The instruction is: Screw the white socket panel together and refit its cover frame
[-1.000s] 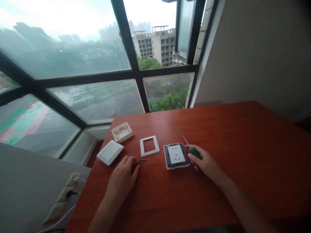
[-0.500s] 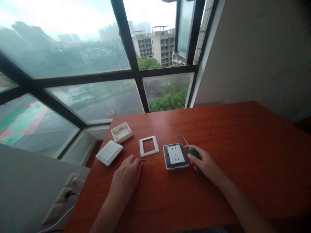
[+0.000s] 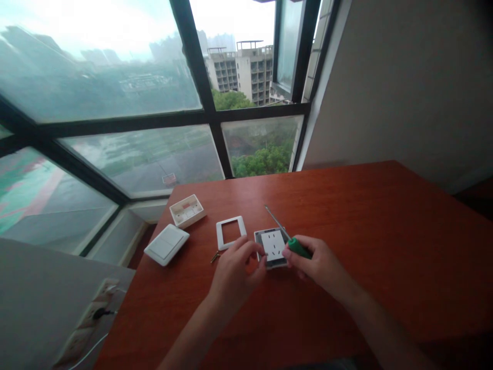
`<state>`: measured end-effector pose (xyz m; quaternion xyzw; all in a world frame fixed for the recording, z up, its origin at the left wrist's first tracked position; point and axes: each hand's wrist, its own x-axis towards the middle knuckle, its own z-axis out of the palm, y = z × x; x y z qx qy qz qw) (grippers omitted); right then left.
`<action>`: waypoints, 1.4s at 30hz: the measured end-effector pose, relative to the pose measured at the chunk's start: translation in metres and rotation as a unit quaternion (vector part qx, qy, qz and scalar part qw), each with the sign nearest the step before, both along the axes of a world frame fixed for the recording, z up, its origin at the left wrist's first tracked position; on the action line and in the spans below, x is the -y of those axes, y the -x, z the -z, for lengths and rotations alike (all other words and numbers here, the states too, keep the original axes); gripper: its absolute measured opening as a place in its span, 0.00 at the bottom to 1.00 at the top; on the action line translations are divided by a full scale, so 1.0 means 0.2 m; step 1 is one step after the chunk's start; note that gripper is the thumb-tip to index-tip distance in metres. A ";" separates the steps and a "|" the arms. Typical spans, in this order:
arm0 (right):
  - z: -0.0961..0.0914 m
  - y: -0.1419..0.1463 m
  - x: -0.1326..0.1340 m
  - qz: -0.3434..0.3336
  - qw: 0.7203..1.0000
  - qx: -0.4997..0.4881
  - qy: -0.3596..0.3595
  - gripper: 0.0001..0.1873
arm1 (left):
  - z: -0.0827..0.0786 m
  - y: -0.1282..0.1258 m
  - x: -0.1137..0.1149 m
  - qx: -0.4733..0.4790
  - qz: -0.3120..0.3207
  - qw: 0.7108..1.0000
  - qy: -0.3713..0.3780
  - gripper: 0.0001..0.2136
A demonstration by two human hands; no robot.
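Observation:
My right hand (image 3: 321, 259) is closed around the green handle of a screwdriver (image 3: 295, 245), its metal shaft pointing up and to the left over the socket. My left hand (image 3: 241, 267) pinches thumb and forefinger together at the left side of the white wall socket (image 3: 274, 244); a small screw appears to be between the fingertips, mostly hidden. The socket lies face up with its grey surround exposed. Beside the left hand are loose screws (image 3: 214, 256) and a white cover frame (image 3: 219, 234), partly covered by the fingers.
A white switch plate (image 3: 167, 245) rests near the table's left edge, with an open cream mounting box (image 3: 188, 210) behind it. The brown table (image 3: 346, 205) meets windows at the back and a wall on the right. Wall outlets with a plug (image 3: 100, 312) sit low at left.
My left hand has moved right from the loose screws to the socket. My right hand has brought the screwdriver left, so its shaft now crosses the socket's upper right corner.

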<state>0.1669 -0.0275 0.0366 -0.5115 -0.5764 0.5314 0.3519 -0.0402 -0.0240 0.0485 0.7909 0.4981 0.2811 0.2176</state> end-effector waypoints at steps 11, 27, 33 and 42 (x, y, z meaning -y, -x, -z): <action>-0.02 0.02 -0.02 0.031 0.999 0.021 -0.001 0.16 | 0.04 -0.15 -0.04 -0.020 0.051 0.995 -0.080 0.02; -0.04 0.03 -0.03 0.073 0.996 0.015 0.038 0.15 | 0.06 -0.14 -0.03 -0.026 0.038 0.991 -0.123 0.04; -0.03 -0.11 -0.07 0.073 0.991 0.113 0.011 0.14 | 0.09 -0.06 -0.06 -0.022 0.054 0.998 -0.019 0.24; -0.05 -0.17 -0.16 -0.020 0.968 0.245 -0.040 0.14 | 0.15 -0.02 -0.06 -0.001 0.078 0.997 0.013 0.31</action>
